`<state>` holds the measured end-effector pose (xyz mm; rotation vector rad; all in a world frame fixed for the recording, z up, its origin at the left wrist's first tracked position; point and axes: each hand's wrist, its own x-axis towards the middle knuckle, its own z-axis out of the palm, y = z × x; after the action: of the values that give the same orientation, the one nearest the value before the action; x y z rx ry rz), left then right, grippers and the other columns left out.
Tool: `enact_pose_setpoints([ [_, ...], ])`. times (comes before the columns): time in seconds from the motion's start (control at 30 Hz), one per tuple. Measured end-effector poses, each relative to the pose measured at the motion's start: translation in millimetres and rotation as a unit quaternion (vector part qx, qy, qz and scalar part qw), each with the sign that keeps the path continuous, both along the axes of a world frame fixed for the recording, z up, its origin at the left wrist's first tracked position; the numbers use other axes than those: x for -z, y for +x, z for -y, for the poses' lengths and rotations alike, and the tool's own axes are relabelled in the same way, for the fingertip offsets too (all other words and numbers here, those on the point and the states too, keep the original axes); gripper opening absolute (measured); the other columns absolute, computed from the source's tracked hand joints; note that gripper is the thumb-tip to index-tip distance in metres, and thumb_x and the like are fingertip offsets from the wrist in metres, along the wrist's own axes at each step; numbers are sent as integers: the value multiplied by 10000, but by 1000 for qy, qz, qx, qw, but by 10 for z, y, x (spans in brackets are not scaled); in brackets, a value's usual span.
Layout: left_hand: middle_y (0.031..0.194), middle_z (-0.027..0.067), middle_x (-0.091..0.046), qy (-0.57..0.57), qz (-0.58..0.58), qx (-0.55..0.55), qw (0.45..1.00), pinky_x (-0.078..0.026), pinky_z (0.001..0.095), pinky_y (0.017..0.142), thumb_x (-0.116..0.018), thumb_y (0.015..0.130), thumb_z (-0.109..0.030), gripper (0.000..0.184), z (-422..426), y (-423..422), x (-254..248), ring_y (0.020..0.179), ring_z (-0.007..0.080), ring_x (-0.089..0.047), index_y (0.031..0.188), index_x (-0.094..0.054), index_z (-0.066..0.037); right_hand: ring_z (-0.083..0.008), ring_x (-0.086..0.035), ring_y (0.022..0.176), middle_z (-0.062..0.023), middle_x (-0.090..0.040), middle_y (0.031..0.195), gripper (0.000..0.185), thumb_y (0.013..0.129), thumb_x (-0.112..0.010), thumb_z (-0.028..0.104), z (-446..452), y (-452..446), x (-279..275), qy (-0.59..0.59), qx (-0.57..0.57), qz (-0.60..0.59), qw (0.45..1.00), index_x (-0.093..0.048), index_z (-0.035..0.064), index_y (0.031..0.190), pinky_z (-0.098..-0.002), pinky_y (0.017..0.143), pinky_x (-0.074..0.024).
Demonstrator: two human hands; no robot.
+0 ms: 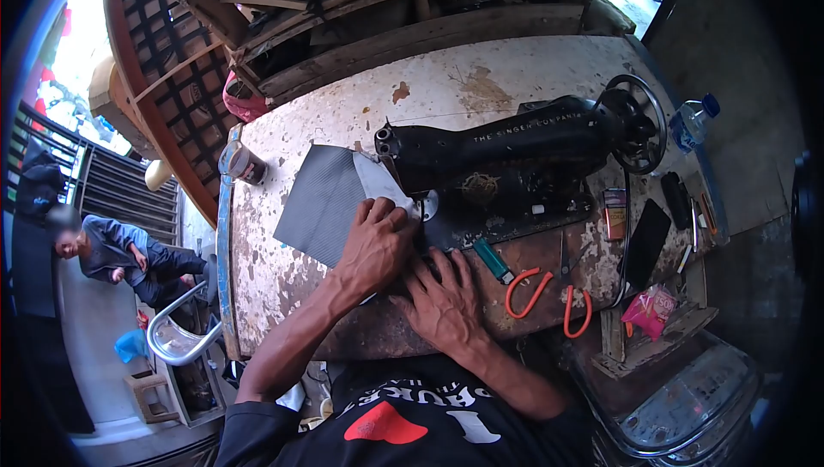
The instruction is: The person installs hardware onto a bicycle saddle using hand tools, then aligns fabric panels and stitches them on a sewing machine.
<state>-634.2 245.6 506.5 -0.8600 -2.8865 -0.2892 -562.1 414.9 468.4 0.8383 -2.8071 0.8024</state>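
A black Singer sewing machine [515, 145] stands on the worn table, its needle end just above my hands. My left hand [375, 239] is closed, with the fingers curled at the right edge of a grey textured sheet [322, 201]; the fingertips are hidden. A white piece [378, 177] shows between that sheet and the machine's head. My right hand [442, 300] lies low with fingers stretched forward, close beside the left wrist at the front of the machine bed. What lies beneath its palm is hidden.
Right of my hands lie a green cutter [492, 259], orange-handled scissors [527, 293], a cigarette pack [614, 214] and a dark phone [645, 242]. A water bottle [689, 128] stands at the right edge, a cup [247, 165] at the left. A person [137, 252] sits at far left.
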Motion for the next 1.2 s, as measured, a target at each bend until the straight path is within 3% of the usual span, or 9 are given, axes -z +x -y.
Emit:
enact_pose_setpoints([
  [0.2, 961, 79, -645, 23, 51, -10, 998, -372, 399, 895, -707, 785, -117, 337, 26, -4, 6, 1039, 263, -544, 1113, -724, -47, -312, -443, 1356, -101, -558, 1409, 491, 925, -659, 397, -15, -3, -5, 1, 4, 0, 1000, -650, 75, 1296, -533, 1193, -246],
  [0.33, 986, 82, -649, 53, 73, -18, 996, -371, 398, 901, -694, 791, -100, 368, 63, 47, 11, 1019, 261, -543, 1155, -722, -52, -324, -448, 1347, -123, -556, 1408, 512, 927, -656, 404, -26, -8, -9, -4, -4, -2, 1000, -647, 38, 1286, -547, 1174, -278],
  [0.4, 982, 91, -656, 70, 73, -26, 995, -366, 410, 891, -645, 850, -132, 296, 66, 60, 33, 1014, 265, -551, 1118, -726, -35, -325, -445, 1349, -121, -554, 1412, 512, 922, -664, 396, -25, -7, -16, -4, -2, -7, 1000, -645, 38, 1287, -547, 1175, -276],
  [0.63, 951, 94, -615, 58, 76, -22, 995, -372, 411, 905, -664, 803, -81, 374, 30, 69, 5, 991, 267, -549, 1173, -706, -45, -316, -442, 1357, -112, -549, 1417, 509, 927, -659, 400, -16, -13, -41, 9, -6, 2, 1000, -644, 54, 1300, -538, 1189, -254],
  [0.7, 933, 94, -602, 7, 43, -6, 999, -370, 430, 910, -647, 808, -83, 370, -3, 70, -4, 988, 267, -554, 1173, -691, -39, -313, -447, 1354, -106, -556, 1411, 501, 935, -648, 405, -16, -11, -44, 5, -5, 11, 1000, -653, 49, 1288, -536, 1187, -257],
  [0.83, 927, 95, -598, 4, 43, -6, 999, -368, 440, 911, -637, 812, -95, 372, -16, 88, -26, 981, 264, -557, 1177, -680, -35, -311, -450, 1352, -98, -563, 1408, 488, 941, -642, 406, -15, -6, -38, 6, -7, 19, 1000, -663, 49, 1274, -533, 1182, -264],
  [0.9, 944, 102, -607, 29, 69, -21, 997, -368, 439, 906, -637, 821, -107, 392, 0, 81, -31, 991, 269, -571, 1205, -675, -42, -330, -458, 1336, -101, -582, 1366, 486, 879, -719, 359, -5, -23, -37, -24, 10, -4, 1000, -675, 37, 1240, -536, 1152, -312],
  [1.2, 973, 126, -621, 50, 64, -65, 995, -373, 443, 886, -629, 830, -99, 444, -36, 99, 4, 1012, 291, -598, 1272, -649, -66, -328, -445, 1354, -70, -553, 1443, 490, 886, -714, 336, -73, -102, -73, 9, 38, -10, 999, -663, 58, 1286, -522, 1127, -327],
])
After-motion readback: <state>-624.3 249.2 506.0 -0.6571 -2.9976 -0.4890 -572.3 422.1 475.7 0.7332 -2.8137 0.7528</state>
